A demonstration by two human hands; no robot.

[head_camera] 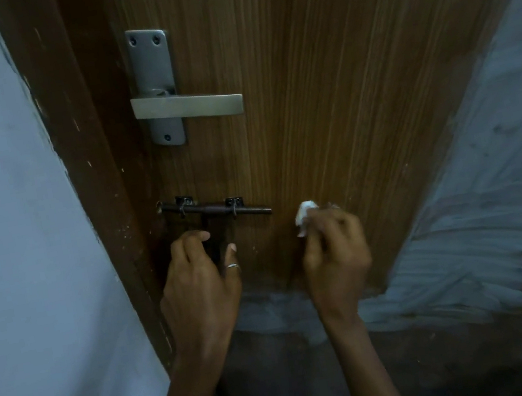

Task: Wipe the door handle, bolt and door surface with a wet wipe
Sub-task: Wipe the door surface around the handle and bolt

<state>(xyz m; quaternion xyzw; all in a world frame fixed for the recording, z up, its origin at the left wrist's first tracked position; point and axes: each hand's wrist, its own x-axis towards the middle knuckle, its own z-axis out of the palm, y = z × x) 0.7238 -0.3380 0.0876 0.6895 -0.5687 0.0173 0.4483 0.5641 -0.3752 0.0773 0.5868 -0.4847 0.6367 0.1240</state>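
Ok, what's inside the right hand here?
A crumpled white wet wipe: one end pokes out past the right hand, near the tip of the bolt. The rest is hidden by curled fingers.
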